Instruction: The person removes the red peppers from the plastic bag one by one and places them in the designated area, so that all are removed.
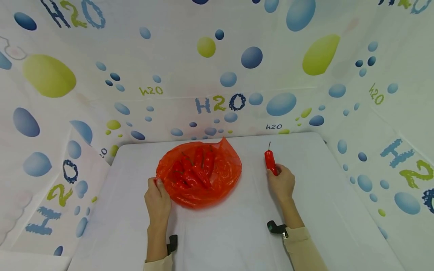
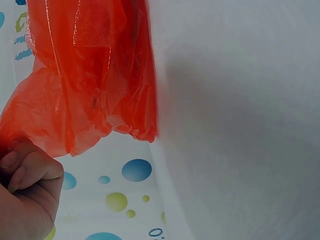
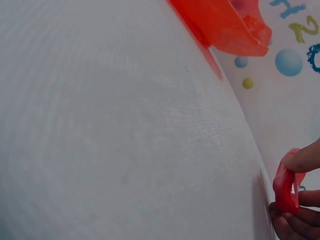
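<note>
A thin red plastic bag (image 1: 225, 180) lies spread open on the table, left of the middle, with several red peppers (image 1: 200, 169) heaped inside. My left hand (image 1: 158, 199) pinches the bag's rim at its near left side; in the left wrist view the curled fingers (image 2: 37, 170) hold the gathered plastic (image 2: 90, 85). To the right of the bag, my right hand (image 1: 283, 181) holds one long red pepper (image 1: 269, 160) by its near end, its thin stem pointing away from me. The right wrist view has this pepper (image 3: 284, 187) between thumb and fingers, close over the table.
The table (image 1: 217, 241) has a white cover. Behind it and at both sides hangs a white sheet (image 1: 183, 64) printed with blue and green drops and "H2O". Beige sleeves (image 1: 301, 248) and black wrist camera mounts (image 1: 173, 244) are on both arms.
</note>
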Demonstrator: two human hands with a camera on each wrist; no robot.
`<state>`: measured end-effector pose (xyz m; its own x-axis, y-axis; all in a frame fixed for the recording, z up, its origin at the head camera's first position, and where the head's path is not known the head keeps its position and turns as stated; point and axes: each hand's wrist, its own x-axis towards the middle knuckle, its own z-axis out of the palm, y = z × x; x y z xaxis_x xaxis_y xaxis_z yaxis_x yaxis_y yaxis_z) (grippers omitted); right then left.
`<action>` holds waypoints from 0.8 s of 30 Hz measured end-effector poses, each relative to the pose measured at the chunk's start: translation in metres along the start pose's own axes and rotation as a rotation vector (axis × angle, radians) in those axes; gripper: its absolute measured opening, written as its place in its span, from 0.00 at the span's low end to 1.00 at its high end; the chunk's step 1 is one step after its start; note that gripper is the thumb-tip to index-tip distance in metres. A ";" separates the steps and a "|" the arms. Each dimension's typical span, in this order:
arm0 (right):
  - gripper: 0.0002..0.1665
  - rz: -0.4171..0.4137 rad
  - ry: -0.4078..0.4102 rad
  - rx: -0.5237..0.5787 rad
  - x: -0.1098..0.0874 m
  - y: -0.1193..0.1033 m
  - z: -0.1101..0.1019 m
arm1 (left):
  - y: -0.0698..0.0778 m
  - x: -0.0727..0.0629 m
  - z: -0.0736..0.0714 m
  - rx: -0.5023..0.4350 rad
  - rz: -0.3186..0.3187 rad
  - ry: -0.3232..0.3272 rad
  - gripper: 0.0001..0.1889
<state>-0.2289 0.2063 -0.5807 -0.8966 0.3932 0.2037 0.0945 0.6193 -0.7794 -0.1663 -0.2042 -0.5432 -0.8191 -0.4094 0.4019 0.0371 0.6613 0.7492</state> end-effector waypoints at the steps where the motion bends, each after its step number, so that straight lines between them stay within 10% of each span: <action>1: 0.23 0.003 -0.001 -0.007 0.000 0.001 0.000 | 0.000 0.000 0.000 0.001 -0.003 0.000 0.15; 24: 0.23 0.016 0.012 -0.036 -0.001 0.003 0.001 | 0.001 -0.001 -0.001 -0.003 0.000 -0.001 0.15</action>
<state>-0.2277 0.2072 -0.5839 -0.8896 0.4113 0.1985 0.1248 0.6370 -0.7607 -0.1651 -0.2038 -0.5423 -0.8195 -0.4088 0.4017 0.0389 0.6596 0.7506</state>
